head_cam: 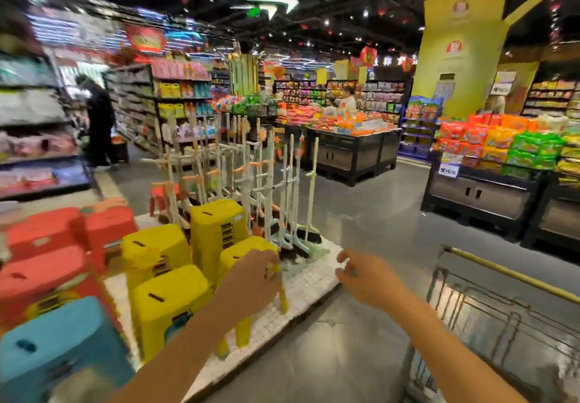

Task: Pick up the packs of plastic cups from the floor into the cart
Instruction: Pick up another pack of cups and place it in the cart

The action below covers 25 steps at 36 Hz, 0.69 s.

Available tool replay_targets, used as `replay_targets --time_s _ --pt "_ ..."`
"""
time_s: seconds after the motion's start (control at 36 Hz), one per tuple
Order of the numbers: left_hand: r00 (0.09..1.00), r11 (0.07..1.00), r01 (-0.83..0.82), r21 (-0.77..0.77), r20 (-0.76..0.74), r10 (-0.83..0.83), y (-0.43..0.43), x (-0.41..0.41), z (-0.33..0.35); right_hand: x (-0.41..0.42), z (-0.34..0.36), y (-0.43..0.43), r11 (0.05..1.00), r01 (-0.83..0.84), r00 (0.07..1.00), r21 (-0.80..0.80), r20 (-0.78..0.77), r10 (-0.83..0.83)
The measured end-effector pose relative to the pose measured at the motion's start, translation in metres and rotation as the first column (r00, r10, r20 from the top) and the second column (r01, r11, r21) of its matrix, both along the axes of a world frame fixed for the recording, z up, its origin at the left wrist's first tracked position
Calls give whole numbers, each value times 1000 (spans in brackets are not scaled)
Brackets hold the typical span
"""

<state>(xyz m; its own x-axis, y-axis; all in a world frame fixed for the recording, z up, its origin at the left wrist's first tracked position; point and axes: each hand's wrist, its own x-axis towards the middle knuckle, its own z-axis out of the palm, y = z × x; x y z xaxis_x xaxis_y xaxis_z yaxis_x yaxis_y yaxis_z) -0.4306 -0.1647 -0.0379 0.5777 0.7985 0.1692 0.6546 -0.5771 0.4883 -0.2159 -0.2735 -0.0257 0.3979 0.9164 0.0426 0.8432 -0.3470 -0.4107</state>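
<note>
While both reach forward, left hand (255, 278) curls by stools (168, 299), grip unclear; right hand (367, 278) loosely curled, empty, near cart (508, 277).

Four yellow stool stacks (169, 296), one blue stool (56, 340) — one cart (508, 275).

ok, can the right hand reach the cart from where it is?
Probably yes. The right hand seems empty and hangs in open air just left of the wire cart, and nothing shows between them.
</note>
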Motion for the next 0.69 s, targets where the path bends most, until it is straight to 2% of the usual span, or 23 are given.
replay_targets --time_s 0.11,0.22,0.31,0.42,0.44,0.53,0.69 --pt "986 986 -165 34 -34 166 5 -85 -2 -70 0 42 989 -145 988 11 51 145" --pt "948 949 -314 26 -39 315 3 -170 -3 -142 0 82 936 -353 931 6 106 350" --pt "894 894 -448 18 -28 448 -3 -230 -9 -197 1 110 872 -488 867 -14 108 487" --pt "786 785 -618 -29 -13 618 -24 -301 -21 -274 1 138 742 -670 739 -34 67 670" --pt "738 737 -675 -42 -18 675 -37 -322 -26 -301 -4 144 691 -722 687 -37 80 722" --pt "651 649 -758 -67 0 759 -60 -355 -37 -347 -10 154 612 -791 609 -19 82 789" --pt "309 304 -949 -80 -57 949 -155 -415 -53 -466 -29 141 259 -963 252 -76 98 963"
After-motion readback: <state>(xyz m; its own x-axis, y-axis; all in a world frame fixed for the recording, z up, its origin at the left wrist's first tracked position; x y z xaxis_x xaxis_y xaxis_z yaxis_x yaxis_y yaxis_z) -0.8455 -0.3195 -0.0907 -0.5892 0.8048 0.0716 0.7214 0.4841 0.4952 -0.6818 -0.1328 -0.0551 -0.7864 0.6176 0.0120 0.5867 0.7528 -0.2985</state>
